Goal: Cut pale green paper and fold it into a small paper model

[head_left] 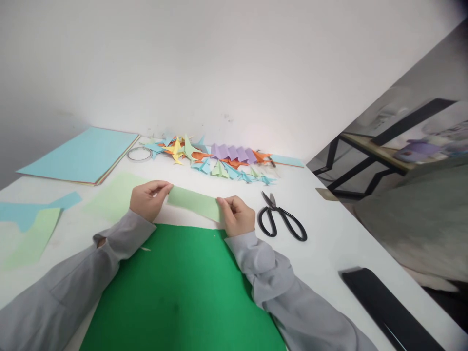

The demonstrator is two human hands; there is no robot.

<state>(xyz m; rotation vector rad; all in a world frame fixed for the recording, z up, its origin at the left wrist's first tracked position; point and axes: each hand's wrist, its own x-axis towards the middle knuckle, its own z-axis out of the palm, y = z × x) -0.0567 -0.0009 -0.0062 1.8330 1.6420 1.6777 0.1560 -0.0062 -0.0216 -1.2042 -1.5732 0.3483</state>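
Note:
A pale green paper strip (193,202) stretches between both hands above the white table (329,243). My left hand (148,199) pinches its left end with thumb and fingers closed. My right hand (237,214) pinches the right end the same way. Both arms wear grey sleeves. A large dark green sheet (183,287) lies just below the hands. Black scissors (281,222) rest on the table to the right of my right hand, blades pointing away.
A row of folded coloured paper shapes (219,158) lines the wall. A tape ring (139,154) and a stack of light blue sheets (82,156) lie at back left. Paper offcuts (32,224) sit at left. A black flat object (387,307) lies at right.

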